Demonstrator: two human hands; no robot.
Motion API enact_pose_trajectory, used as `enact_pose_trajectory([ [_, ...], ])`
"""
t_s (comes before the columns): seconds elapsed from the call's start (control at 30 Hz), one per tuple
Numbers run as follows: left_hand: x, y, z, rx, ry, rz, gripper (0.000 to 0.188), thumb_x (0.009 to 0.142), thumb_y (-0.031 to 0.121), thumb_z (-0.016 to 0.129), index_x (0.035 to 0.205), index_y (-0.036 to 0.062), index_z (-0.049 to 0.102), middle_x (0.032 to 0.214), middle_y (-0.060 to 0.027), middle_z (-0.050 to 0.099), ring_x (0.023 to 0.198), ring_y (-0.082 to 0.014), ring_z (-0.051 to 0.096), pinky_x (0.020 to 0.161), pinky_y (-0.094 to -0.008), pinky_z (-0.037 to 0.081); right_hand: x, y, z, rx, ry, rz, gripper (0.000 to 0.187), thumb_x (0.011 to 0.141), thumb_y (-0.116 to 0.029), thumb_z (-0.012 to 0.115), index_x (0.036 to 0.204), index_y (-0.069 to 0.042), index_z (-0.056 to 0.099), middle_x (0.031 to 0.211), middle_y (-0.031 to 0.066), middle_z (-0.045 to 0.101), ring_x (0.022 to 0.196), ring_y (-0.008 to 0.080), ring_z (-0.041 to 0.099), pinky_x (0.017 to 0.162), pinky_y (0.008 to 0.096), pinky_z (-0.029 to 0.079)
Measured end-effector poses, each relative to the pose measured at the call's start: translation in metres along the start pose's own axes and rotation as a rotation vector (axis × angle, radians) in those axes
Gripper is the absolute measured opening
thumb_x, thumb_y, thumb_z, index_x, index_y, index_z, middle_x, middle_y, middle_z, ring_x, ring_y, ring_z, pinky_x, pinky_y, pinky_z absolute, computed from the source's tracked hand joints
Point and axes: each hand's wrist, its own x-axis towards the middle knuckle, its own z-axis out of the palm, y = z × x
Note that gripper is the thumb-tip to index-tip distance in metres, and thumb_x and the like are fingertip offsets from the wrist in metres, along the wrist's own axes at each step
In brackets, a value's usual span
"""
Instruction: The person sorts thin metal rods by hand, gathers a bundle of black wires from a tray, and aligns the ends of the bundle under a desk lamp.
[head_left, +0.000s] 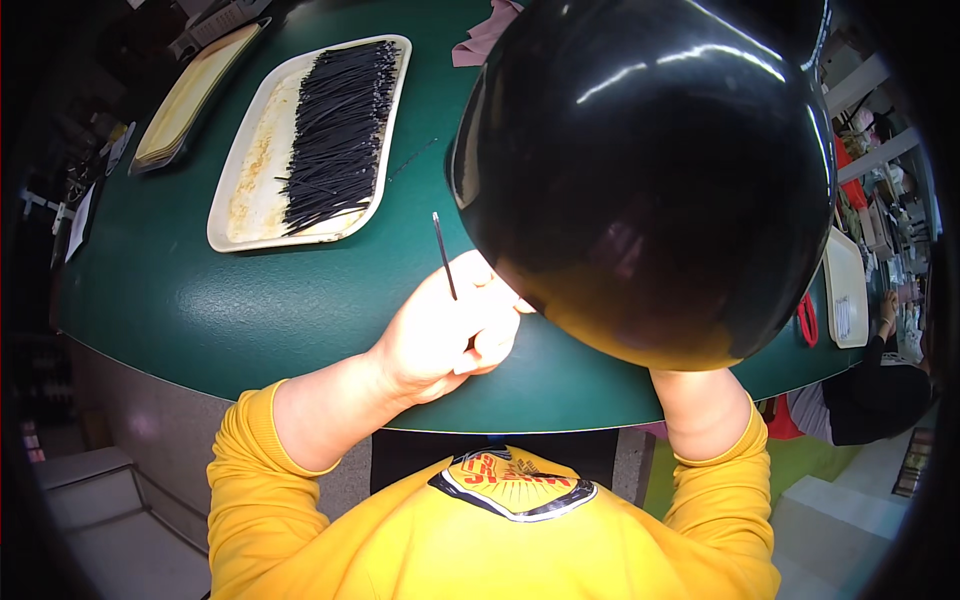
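Note:
Closed in a pinch, my left hand (455, 325) is over the green table near its front edge, and its skin is brightly lit. A thin black wire (445, 258) with a pale tip sticks up from its fingers. A large glossy black dome, like a lamp shade (640, 190), covers the area to the right and hides the fingertips' far side. Of my right hand (695, 400), only the wrist and forearm show below the dome's rim; its fingers are hidden. Left of the dome, a cream tray (245, 215) holds a thick row of similar black wires (340, 130).
Stacked cream trays (190, 100) stand at the far left. A loose dark wire (412, 160) lies beside the wire tray. Past the dome are a pink cloth (485, 35), red-handled tool (807, 320) and another cream tray (846, 290). A person in dark sleeves (870, 395) sits at the right.

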Motion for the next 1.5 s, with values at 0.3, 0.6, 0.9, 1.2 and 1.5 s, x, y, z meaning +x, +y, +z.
enact_pose_trajectory([
  [0.3,-0.012,-0.004,-0.006,0.26,-0.04,0.19,0.012,0.08,0.011,0.05,0.074,0.0036,0.043,0.059,-0.004,0.047,0.043,-0.0061,0.039,0.038,-0.0156,0.029,0.078,0.002,0.013,-0.168,0.208,0.065,0.045,0.069,-0.006,0.063,0.11,-0.003,0.045,0.108,0.0059,0.047,0.096,0.0146,0.045,0.084,0.0262,0.037],
  [0.6,-0.013,0.003,0.002,0.277,0.01,0.135,0.009,0.08,0.009,0.048,0.073,0.0052,0.044,0.056,-0.008,0.05,0.035,-0.0067,0.036,0.032,-0.0166,0.026,0.07,0.01,0.007,-0.096,0.25,-0.025,0.045,0.068,-0.005,0.063,0.109,-0.003,0.045,0.107,0.006,0.047,0.096,0.0147,0.045,0.084,0.0262,0.037],
  [0.9,-0.014,0.009,0.002,0.102,-0.001,-0.024,0.007,0.08,0.01,0.046,0.076,0.0043,0.048,0.056,-0.0089,0.051,0.034,-0.0073,0.037,0.029,-0.0167,0.025,0.075,0.009,0.003,-0.061,0.287,-0.099,0.045,0.068,-0.004,0.063,0.109,-0.003,0.046,0.107,0.0061,0.047,0.095,0.0148,0.045,0.083,0.0261,0.037],
  [1.2,-0.015,0.005,0.011,0.202,-0.206,0.012,0.027,0.084,0.014,0.038,0.094,-0.0099,0.044,0.075,-0.0209,0.056,0.07,-0.0301,0.06,0.063,-0.029,0.05,0.074,0.01,0.001,-0.045,0.293,-0.127,0.045,0.067,-0.004,0.064,0.109,-0.003,0.046,0.107,0.0062,0.048,0.095,0.0149,0.046,0.083,0.0261,0.038],
  [1.5,-0.016,0.019,0.018,0.352,-0.234,-0.254,0.021,0.084,0.015,0.043,0.084,-0.005,0.048,0.066,-0.0153,0.056,0.058,-0.0208,0.059,0.053,-0.0257,0.049,0.079,0.014,0.005,-0.038,0.294,-0.135,0.045,0.067,-0.003,0.064,0.108,-0.002,0.046,0.106,0.0063,0.048,0.094,0.015,0.046,0.082,0.0261,0.038],
])
